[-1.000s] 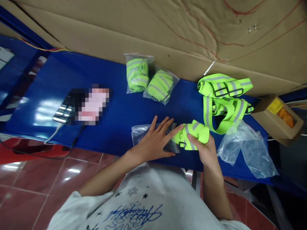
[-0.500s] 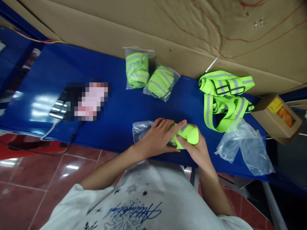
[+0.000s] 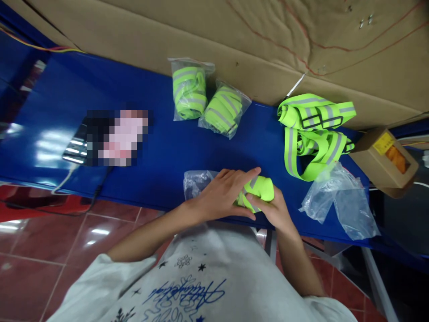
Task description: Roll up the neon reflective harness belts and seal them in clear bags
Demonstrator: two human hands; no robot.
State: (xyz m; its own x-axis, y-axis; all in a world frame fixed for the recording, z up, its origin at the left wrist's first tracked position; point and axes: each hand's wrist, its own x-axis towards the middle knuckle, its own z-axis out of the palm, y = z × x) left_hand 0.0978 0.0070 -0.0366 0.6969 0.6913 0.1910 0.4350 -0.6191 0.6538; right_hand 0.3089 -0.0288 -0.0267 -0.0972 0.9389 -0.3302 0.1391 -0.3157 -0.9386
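A rolled neon-yellow reflective strap (image 3: 261,190) with grey stripes is between my two hands, near the front edge of the blue table. My right hand (image 3: 278,210) is closed around its right end, the thumb pressing across the roll. My left hand (image 3: 217,194) curls over the left end, thumb stretched along the top and fingers bent. From beneath that hand a clear plastic bag (image 3: 197,183) sticks out to the left. The left end of the roll is hidden by my left hand, so how far it sits inside the bag cannot be made out.
Behind stand two bagged straps (image 3: 189,91) (image 3: 224,111). Loose reflective straps (image 3: 315,114) with black buckles lie to the right, beside empty clear bags (image 3: 348,205) and a cardboard box (image 3: 385,156). A blurred-out device (image 3: 107,138) with cables lies left on the blue table (image 3: 157,147).
The strap roll has turned slightly in my hands and sits a little further left, with its striped side showing more. The whole view has shifted slightly.
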